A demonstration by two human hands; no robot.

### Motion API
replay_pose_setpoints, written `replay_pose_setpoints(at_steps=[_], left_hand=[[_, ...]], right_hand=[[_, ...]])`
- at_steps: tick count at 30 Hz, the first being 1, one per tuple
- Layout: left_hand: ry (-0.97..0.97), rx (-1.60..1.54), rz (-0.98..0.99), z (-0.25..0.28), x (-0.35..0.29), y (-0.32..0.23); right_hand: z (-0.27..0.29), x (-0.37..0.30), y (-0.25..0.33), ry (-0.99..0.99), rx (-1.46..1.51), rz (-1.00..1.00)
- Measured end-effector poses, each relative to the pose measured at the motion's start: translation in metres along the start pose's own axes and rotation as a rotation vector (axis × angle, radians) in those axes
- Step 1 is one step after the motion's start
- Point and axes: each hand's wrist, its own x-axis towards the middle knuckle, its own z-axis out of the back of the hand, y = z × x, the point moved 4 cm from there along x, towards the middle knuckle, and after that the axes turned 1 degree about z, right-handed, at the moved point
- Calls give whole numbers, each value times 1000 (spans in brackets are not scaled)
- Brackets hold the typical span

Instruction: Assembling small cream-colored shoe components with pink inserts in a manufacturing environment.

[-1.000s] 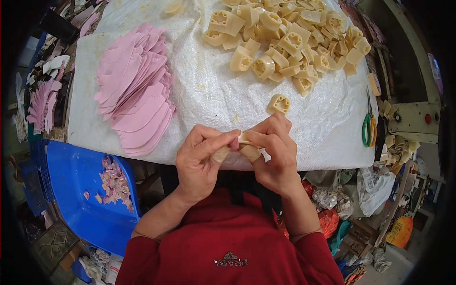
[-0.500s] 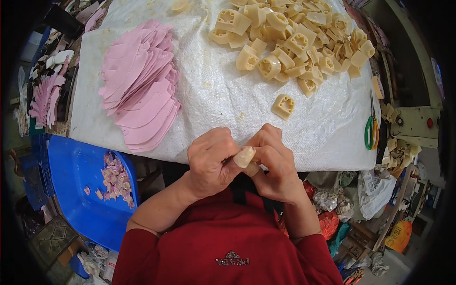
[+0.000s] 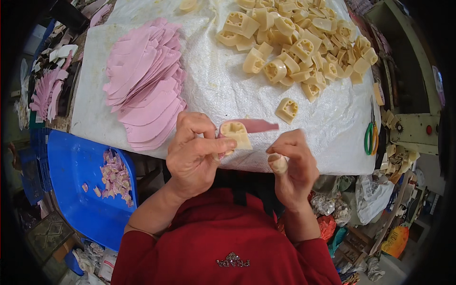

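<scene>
A small cream plastic block was held at the near edge of the white cloth, pinched between the thumb and curled fingers of the left hand. The block was seen to be squarish with rounded corners, pale yellowish, with a hollow pocket open on its upper face. A pink strip was seen behind the block, jutting out to the right of it over the cloth; whether it was fixed to the block could not be told. The right hand was held just to the right of the block and apart from it, its fingers bent loosely inward, with a cream covering worn on one fingertip; nothing was gripped in it. Farther back on the cloth, a single like block was lying alone, and a heap of cream blocks was spread beyond it. A fanned stack of pink sheets was laid on the left part of the cloth. Left of the cloth's near edge and lower down, a blue tray with pink scraps was placed. Green scissors were lying at the cloth's right edge.
</scene>
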Motion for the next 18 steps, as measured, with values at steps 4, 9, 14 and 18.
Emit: replay_pose_setpoints(at_steps=[4,9,14,18], left_hand=[[-6,-253,60,-12,-2,-14],[169,-291,14,-28,-7,-20],[199,48,-164,-32,-2,-26],[230,290,-236,-41,2,-35]], right_hand=[[-20,-28,-11,-203,559,-495],[-14,-22,-8,-235,847,-391],[-10,-25,-4,-193,866,-518],[-12,-23,-2,-163,729,-533]])
